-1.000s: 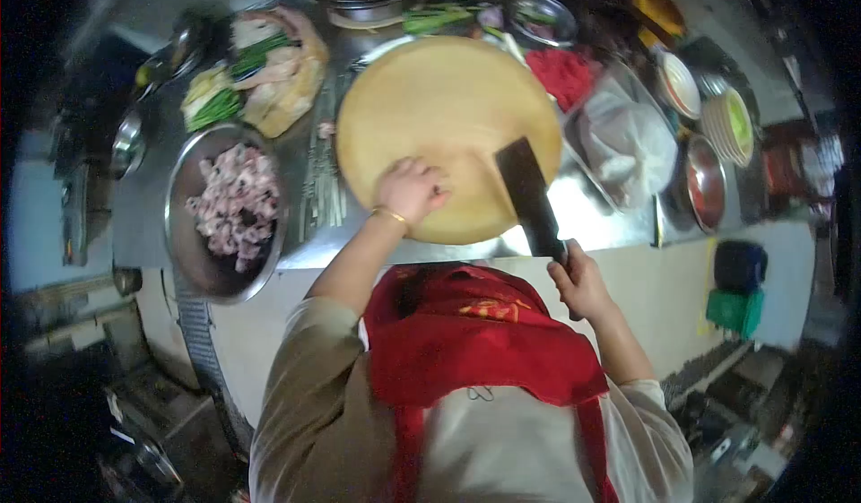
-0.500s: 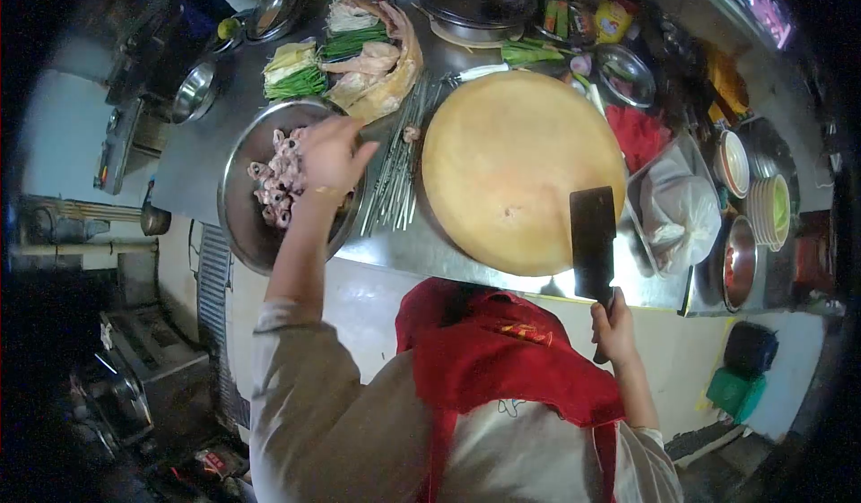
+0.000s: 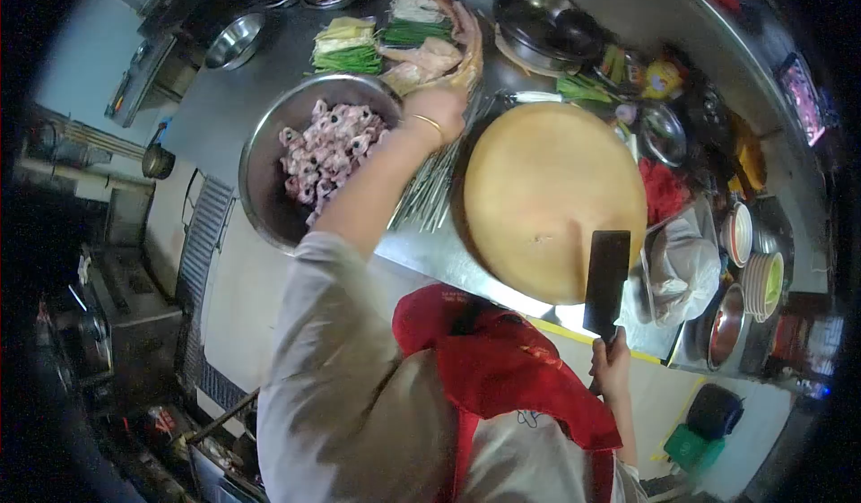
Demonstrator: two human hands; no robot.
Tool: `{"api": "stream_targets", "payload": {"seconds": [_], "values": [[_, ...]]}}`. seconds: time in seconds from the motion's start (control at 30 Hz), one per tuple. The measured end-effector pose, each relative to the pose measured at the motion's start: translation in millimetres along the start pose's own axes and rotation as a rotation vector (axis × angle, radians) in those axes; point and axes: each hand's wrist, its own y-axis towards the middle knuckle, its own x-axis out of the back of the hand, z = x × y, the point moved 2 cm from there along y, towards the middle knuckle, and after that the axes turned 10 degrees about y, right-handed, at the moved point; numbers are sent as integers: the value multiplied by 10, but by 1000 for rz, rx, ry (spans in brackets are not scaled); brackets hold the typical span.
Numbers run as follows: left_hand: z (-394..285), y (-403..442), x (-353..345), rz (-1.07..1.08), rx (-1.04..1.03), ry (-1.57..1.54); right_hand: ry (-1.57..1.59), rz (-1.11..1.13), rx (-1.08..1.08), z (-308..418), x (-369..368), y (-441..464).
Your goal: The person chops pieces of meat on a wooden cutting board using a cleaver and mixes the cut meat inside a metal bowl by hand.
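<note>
My left hand is over the top end of a bunch of metal skewers, just below a slab of pale meat. Its fingers are curled and partly hidden, so what they hold cannot be made out. To its left, a steel bowl contains pinkish meat pieces. My right hand grips the handle of a dark cleaver, whose blade overlaps the lower right edge of the round wooden board.
Bundled greens lie at the back left. A black wok stands behind the board. To the right are a red cloth, a tray with a plastic bag, stacked bowls and a steel bowl.
My left hand went from the board into the meat bowl, then out to the right, over the skewers. The view has shifted left. My right hand still holds the cleaver.
</note>
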Motion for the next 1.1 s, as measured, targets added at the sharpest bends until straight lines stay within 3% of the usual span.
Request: {"api": "stream_targets", "payload": {"seconds": [0.03,0.07,0.1,0.17,0.2,0.23,0.27,0.37,0.5,0.6,0.7,0.77,0.8,0.9,0.97,1.0,1.1], "values": [[187,-151,178,-30,58,-158,-22,-5,-19,92,13,-8],[504,-220,130,-239,-66,-187,-47,-6,-41,124,20,-20],[751,-431,302,-66,3,-375,-56,13,-8,-12,56,45],[1277,-842,532,-60,14,-273,29,39,-14,75,61,45],[1591,-1032,458,41,124,-168,22,45,-15,74,71,58],[1923,-1150,252,324,273,5,18,47,-13,58,95,75],[2170,-1255,-32,590,219,136,16,45,-12,57,109,96],[2190,-1830,-690,724,25,109,74,43,-6,121,90,147],[1748,-2172,-1002,473,280,-85,69,91,47,165,88,286],[1627,-2085,-921,452,242,-139,37,85,-9,189,76,355],[1905,-1942,-1107,519,200,-538,32,104,14,270,54,324],[1878,-1859,-1019,362,414,-1102,-3,98,-7,347,32,285],[1863,-1901,-950,212,456,-1456,-20,94,-19,358,39,268],[1444,-1811,-413,35,537,-2126,46,77,11,240,52,281],[1079,-1748,-112,6,667,-2226,44,76,21,285,43,255],[1022,-1699,-135,-27,455,-2272,42,71,24,309,37,242],[884,-1499,-256,155,288,-2044,73,77,14,351,40,222]]}}
